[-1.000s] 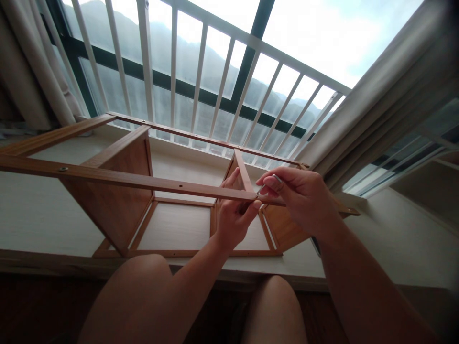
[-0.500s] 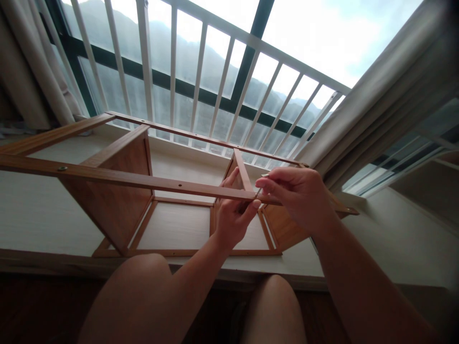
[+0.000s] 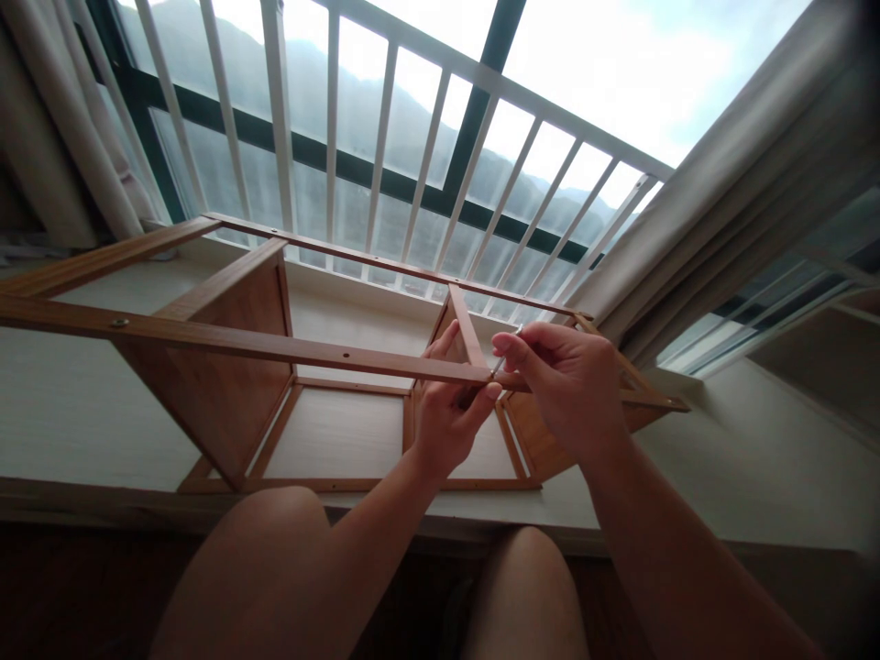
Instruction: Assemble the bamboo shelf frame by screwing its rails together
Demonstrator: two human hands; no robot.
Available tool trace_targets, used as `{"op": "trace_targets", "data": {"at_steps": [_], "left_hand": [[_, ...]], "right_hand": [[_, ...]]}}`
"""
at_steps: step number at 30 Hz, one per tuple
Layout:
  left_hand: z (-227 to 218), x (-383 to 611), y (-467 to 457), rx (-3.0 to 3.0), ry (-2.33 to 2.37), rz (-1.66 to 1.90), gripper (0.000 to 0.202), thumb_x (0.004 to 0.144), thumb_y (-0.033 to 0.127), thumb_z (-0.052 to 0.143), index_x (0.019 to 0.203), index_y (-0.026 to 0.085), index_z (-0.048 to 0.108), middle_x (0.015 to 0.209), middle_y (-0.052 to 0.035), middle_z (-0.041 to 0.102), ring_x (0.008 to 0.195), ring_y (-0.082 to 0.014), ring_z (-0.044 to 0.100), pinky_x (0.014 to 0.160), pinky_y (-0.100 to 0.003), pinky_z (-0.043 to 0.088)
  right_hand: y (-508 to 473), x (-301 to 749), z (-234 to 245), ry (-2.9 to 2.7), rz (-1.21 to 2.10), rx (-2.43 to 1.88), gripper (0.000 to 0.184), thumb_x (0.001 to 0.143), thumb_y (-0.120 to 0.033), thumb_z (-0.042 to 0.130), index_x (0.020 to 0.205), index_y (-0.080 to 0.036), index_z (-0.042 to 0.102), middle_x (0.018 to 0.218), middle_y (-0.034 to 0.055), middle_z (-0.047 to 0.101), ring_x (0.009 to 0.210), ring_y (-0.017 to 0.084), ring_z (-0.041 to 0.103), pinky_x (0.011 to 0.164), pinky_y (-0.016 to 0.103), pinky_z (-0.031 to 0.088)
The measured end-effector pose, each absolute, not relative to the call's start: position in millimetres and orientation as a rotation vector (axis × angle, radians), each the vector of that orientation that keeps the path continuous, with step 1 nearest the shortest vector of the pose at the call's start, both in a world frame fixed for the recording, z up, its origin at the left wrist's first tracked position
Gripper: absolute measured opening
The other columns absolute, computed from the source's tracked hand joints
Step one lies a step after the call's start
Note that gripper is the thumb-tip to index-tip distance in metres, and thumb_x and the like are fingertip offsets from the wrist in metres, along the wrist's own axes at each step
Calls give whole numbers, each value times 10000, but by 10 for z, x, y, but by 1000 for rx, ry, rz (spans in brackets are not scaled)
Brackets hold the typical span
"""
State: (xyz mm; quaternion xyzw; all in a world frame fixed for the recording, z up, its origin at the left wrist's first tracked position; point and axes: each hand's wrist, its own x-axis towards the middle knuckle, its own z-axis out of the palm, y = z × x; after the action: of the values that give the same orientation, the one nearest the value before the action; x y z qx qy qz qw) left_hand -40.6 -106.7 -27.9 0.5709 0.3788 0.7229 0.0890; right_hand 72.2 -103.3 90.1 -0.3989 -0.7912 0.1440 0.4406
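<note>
A brown wooden shelf frame (image 3: 275, 344) lies on its side across the pale ledge. My left hand (image 3: 444, 417) is closed round its near rail, thumb at the front and a finger showing behind, close to where a shelf panel (image 3: 464, 321) joins. In the pinched fingers of my right hand (image 3: 567, 380) is a thin metal tool, apparently a hex key (image 3: 499, 365). Its lower tip meets the rail at a screw hole just above my left thumb. My right fingers hide much of the tool.
White window bars (image 3: 385, 128) rise behind the frame. A beige curtain (image 3: 660, 211) hangs at the right, another curtain (image 3: 55, 137) at the left. The pale ledge (image 3: 61, 403) ends just beyond my knees (image 3: 529, 577).
My right hand has turned, and the tool's upper end now points away from me instead of to the side. My left hand and the frame have stayed in place.
</note>
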Motion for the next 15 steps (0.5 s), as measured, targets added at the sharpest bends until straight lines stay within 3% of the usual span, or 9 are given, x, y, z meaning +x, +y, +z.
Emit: {"op": "trace_targets", "data": {"at_steps": [6,15], "left_hand": [[-285,-407,-1062,1702,1116,2163,167,879,367,626,890,216,699,1541,-58,389,1383,-292,397,1134,-494,355],[-298,-408,-1058,1700,1110,2151,177,880,368,622,894,220,716,1545,-49,380,1384,-293,398,1136,-476,358]], "right_hand": [[-1051,735,996,-1953,356,-921,315,861,-463,656,795,-165,734,637,14,637,571,128,562,546,240,448],[-1011,821,968,-2074,657,-928,311,889,-460,619,862,-168,722,688,18,638,644,145,624,637,265,544]]}}
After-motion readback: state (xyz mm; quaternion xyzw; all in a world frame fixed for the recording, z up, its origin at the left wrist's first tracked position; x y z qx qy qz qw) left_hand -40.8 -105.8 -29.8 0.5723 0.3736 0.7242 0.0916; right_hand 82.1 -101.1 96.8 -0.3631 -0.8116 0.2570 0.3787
